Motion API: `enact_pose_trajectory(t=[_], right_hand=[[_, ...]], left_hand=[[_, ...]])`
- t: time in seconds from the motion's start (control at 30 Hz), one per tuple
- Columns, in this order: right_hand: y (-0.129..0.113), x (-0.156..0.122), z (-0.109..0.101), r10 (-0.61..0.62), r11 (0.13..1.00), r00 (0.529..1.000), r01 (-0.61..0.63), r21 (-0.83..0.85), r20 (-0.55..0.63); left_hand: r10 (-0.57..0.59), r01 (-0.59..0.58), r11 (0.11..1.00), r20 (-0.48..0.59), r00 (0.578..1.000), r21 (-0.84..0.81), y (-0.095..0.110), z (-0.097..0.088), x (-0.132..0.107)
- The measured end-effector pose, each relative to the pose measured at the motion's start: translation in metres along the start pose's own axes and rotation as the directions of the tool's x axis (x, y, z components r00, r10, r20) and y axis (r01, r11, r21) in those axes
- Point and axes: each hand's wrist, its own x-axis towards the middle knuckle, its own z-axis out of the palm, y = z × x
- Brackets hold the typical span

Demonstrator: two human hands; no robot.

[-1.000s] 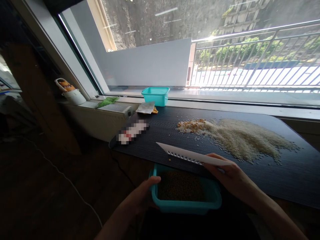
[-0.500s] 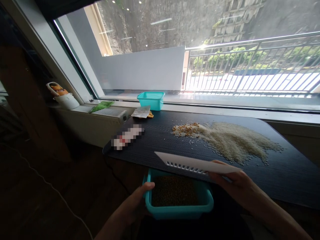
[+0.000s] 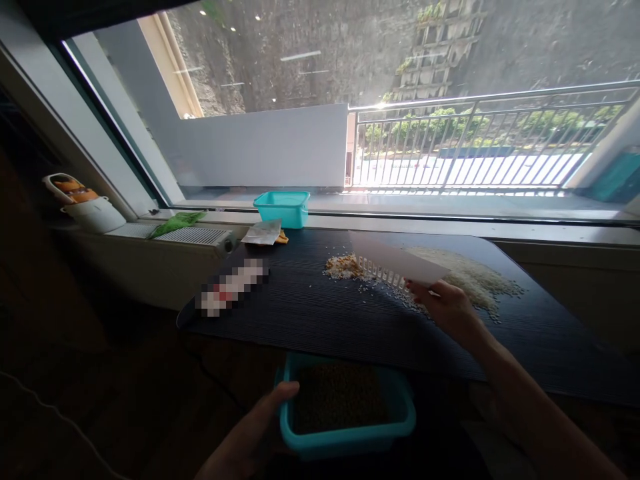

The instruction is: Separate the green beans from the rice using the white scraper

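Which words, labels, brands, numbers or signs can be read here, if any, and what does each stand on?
None can be read.
Pixelated item on the table: blurred out; any lettering is unreadable.
Pale packet: too small to tell whether it is printed.
Slotted white scraper, near tub and far tub: no legible marks.

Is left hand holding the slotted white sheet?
No, the left hand grips the nearer teal tub, while the right hand holds the slotted white sheet.
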Motion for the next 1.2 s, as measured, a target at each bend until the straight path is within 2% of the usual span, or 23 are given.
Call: enact_pose_trajectory(t=[0.13, 0.33, 0.4, 0.57, 0.77, 0.93, 1.07, 1.2], right_hand=[[0.005, 0.004, 0.003, -0.031, 0.999, 0.999, 0.031, -0.017, 0.024], [-0.012, -0.002, 0.000, 0.000, 0.999, 0.994, -0.005, 0.044, 0.109], [-0.016, -0.004, -0.001, 0.014, 0.998, 0.994, -0.020, 0.064, 0.105], [-0.013, -0.001, 0.002, 0.040, 0.998, 0.999, -0.041, 0.044, 0.033], [-0.011, -0.006, 0.001, 0.010, 0.996, 0.996, -0.018, 0.085, 0.090], [-0.020, -0.013, -0.006, 0.014, 0.998, 0.997, -0.018, 0.058, 0.073], [-0.020, -0.011, -0.002, 0.016, 0.999, 0.997, -0.020, 0.047, 0.077], [-0.014, -0.010, 0.004, 0.006, 0.999, 0.994, -0.010, 0.038, 0.111]], left_hand=[[0.008, -0.007, 1.000, -0.049, 0.999, 0.010, -0.001, 0.000, 0.000], [-0.030, 0.031, 1.000, -0.088, 0.996, 0.004, 0.001, 0.004, -0.003], [-0.039, 0.041, 0.999, -0.093, 0.995, 0.015, 0.004, 0.006, -0.005], [-0.043, 0.045, 0.999, -0.063, 0.997, 0.018, 0.008, 0.011, -0.008], [0.004, -0.003, 1.000, -0.062, 0.998, 0.012, 0.004, 0.006, -0.004], [0.006, -0.005, 1.000, -0.046, 0.999, 0.006, 0.003, 0.003, -0.001], [-0.035, 0.037, 0.999, -0.077, 0.996, 0.026, 0.003, 0.004, -0.004], [-0.007, 0.007, 1.000, -0.035, 0.999, -0.014, 0.004, 0.005, -0.004]])
